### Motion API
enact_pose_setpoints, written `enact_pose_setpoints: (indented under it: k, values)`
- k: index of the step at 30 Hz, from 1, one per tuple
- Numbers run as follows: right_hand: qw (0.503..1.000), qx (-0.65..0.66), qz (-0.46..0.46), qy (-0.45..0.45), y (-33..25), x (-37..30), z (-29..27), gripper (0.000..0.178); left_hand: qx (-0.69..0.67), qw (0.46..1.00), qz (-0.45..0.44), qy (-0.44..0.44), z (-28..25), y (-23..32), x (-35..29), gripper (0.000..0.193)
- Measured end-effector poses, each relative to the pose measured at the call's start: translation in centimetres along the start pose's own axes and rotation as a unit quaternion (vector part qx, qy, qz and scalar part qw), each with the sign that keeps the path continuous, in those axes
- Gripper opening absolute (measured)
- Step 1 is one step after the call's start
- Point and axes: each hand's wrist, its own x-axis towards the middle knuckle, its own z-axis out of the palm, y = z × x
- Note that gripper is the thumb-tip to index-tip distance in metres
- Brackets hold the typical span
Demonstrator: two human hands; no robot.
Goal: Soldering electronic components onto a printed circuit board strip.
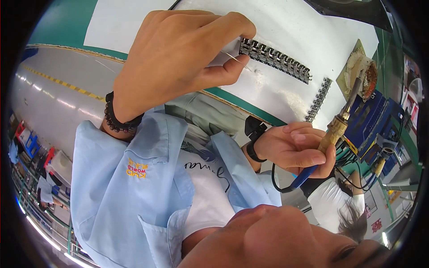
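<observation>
In my right hand (pixel 299 149), fingers closed round the grip, is a soldering iron (pixel 338 127) with a blue handle end and a black cord. Its metal tip points up and lies over or against a worn, residue-stained tip-cleaning holder (pixel 357 67). My left hand (pixel 183 56) has thumb and bent index finger brought together around a thin silver solder wire (pixel 235 58). Beside those fingertips, its near end partly hidden by the index finger, lies a row of small black components with metal pins (pixel 277 60). A second, shorter row (pixel 318 100) lies closer to my right hand.
White paper (pixel 308 35) covers much of the green bench, with pale residue scattered on it. Blue equipment (pixel 371 120) with cables stands at the right. A dark curved object (pixel 353 11) sits at the top edge. Another person (pixel 330 203) is in the background.
</observation>
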Motion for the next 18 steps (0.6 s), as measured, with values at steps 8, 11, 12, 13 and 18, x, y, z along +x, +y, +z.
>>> enact_pose_setpoints:
  k: [8, 11, 12, 13, 18]
  values:
    - [1.000, -0.020, -0.006, 0.021, 0.04, -0.13, 0.41, 0.034, 0.007, 1.000, 0.020, 0.022, 0.38, -0.44, -0.17, 0.038]
    - [1.000, -0.023, -0.003, 0.013, -0.14, -0.06, 0.36, 0.034, 0.018, 1.000, 0.018, 0.018, 0.34, -0.31, -0.20, 0.037]
    - [1.000, -0.022, -0.002, 0.013, -0.18, -0.04, 0.34, 0.034, 0.021, 0.999, 0.020, 0.017, 0.32, -0.27, -0.20, 0.037]
    - [1.000, -0.025, -0.002, 0.010, -0.19, -0.03, 0.34, 0.034, 0.024, 0.999, 0.022, 0.017, 0.31, -0.24, -0.18, 0.037]
    - [1.000, -0.021, 0.004, -0.005, -0.30, 0.10, 0.14, 0.032, 0.019, 0.999, 0.028, 0.025, 0.50, -0.27, -0.08, 0.038]
